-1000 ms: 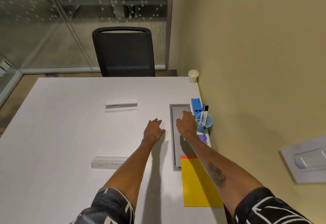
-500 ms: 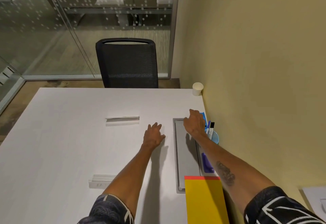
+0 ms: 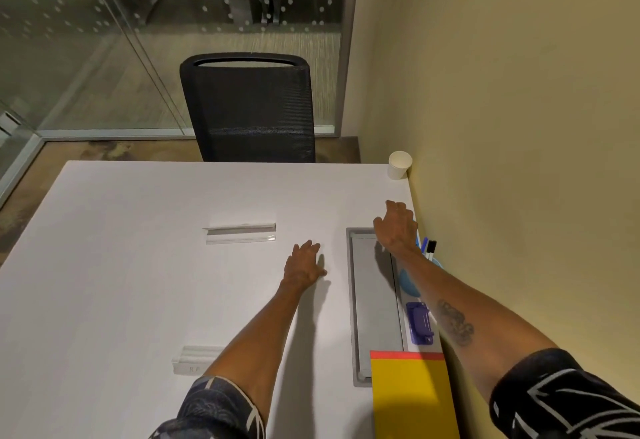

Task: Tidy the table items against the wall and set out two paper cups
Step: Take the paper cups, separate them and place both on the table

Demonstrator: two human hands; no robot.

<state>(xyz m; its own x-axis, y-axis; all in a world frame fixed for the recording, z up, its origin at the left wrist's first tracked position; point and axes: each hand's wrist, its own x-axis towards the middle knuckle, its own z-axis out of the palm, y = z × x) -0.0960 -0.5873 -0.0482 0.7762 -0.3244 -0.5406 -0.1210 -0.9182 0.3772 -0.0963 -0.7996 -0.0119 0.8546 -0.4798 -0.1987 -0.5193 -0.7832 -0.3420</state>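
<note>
A white paper cup (image 3: 399, 164) stands upright in the far right corner of the white table (image 3: 138, 283), against the yellow wall. My right hand (image 3: 394, 229) reaches along the wall, fingers apart and empty, a short way before the cup; it covers a blue item by the wall. Under my right forearm sit a light blue cup (image 3: 410, 283) with markers (image 3: 429, 248) and a purple stapler-like item (image 3: 419, 322). A yellow pad (image 3: 410, 400) with a red top strip lies near me. My left hand (image 3: 304, 264) rests flat on the table, open and empty.
A grey cable tray (image 3: 372, 303) is set into the table left of the wall items. Two clear name holders (image 3: 239, 231) (image 3: 194, 362) lie on the table's middle and near side. A black mesh chair (image 3: 247, 109) stands at the far edge, glass partitions behind it.
My right hand has slid forward along the wall past the blue cup toward the paper cup. My left hand has stayed in place. The view has tilted up.
</note>
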